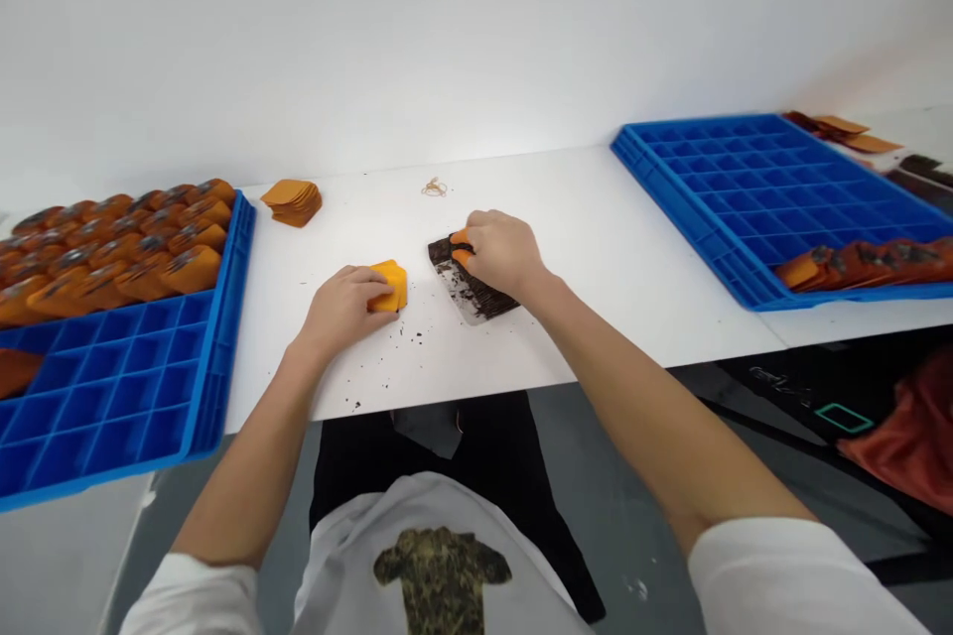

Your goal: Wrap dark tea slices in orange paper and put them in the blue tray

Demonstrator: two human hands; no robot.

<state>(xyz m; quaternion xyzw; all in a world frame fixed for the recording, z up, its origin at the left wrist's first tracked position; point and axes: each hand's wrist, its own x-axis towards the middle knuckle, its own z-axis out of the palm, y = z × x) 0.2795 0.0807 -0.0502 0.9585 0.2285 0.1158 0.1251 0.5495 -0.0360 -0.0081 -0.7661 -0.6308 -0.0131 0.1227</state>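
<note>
My left hand (346, 310) rests on the white table with its fingers on a small stack of yellow-orange pieces (398, 286). To its right lies a clear flat tray (463, 296) of dark brown strips (483, 302). My right hand (500, 253) is over this tray, its fingers closed around an orange-handled tool (462, 246) whose lower part is hidden among the dark strips. Dark crumbs (398, 342) are scattered near my left hand.
A blue compartment tray (223, 347) at the left holds many orange packets (119, 253). Another blue tray (692, 203) at the right has a row of packets at its near edge. Orange pieces (293, 201) and rubber bands (434, 188) lie farther back.
</note>
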